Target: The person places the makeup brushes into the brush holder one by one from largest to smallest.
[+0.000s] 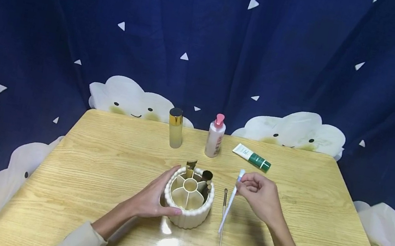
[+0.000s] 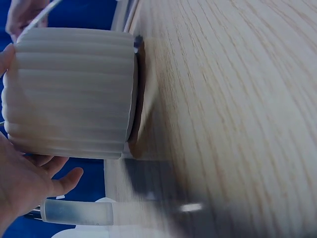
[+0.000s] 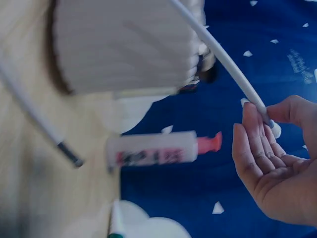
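My left hand [image 1: 149,200] grips a cream ribbed round organizer [image 1: 187,220] from its left side, thumb at the front rim. Inside, divided compartments ring a central round one. A flat makeup brush [image 1: 190,166] and a round black-bristled brush [image 1: 207,175] stand in it with smaller applicators. To the right, my right hand [image 1: 261,197] pinches a white-handled makeup brush [image 1: 228,206] near its pale tip, the handle slanting down. A thin makeup brush [image 1: 226,194] lies on the table behind that handle. In the right wrist view, the pinched brush [image 3: 225,59] crosses in front of the organizer.
Behind the organizer stand a gold-collared bottle [image 1: 175,130] with a dark top and a white bottle [image 1: 215,139] with a pink pump. A white and green tube [image 1: 252,157] lies to their right. The wooden table [image 1: 97,158] ends at a dark blue curtain.
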Demonstrator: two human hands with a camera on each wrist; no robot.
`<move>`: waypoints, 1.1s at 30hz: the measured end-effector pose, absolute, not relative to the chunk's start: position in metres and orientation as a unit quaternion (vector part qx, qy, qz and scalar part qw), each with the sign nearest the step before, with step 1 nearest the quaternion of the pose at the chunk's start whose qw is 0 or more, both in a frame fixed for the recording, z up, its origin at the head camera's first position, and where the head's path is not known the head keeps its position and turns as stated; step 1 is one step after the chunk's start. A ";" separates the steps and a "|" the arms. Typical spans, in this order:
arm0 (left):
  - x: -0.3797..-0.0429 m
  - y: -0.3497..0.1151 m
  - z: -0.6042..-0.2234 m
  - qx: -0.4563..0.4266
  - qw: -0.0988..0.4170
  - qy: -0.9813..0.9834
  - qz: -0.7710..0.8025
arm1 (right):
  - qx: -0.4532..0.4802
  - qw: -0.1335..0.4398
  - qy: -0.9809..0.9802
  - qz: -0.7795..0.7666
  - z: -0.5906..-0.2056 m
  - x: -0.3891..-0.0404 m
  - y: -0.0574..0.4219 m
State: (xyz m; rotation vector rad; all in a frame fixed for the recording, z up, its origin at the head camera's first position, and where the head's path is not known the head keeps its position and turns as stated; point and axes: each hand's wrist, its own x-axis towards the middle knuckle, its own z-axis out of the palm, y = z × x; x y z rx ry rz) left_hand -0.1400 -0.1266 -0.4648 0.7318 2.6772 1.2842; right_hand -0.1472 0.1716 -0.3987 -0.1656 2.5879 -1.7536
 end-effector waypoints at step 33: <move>-0.136 -0.122 -0.463 0.204 0.064 0.879 0.426 | -0.166 -0.116 0.774 -0.600 -0.421 -0.127 0.124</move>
